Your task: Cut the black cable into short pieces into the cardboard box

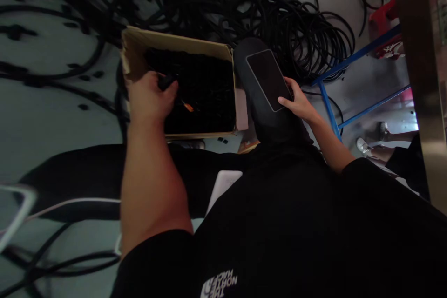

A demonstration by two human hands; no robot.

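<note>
My left hand [152, 95] is closed around a small black part [168, 81] over the left side of an open cardboard box [181, 41]. Dark pieces [206, 88] fill the box, and a small orange item [189, 107] lies among them. On my dark-trousered knee rests a black phone [269, 79] with a pale edge. My right hand [296, 101] grips its lower right side, thumb over the screen and fingers along the edge.
Coiled black cables [307, 37] lie on the floor beyond the box, others at the left. A blue metal frame [326, 98] and a red stool [382, 23] stand at the right. Another person's shoes [363, 146] show there. A white object [223, 186] lies near my lap.
</note>
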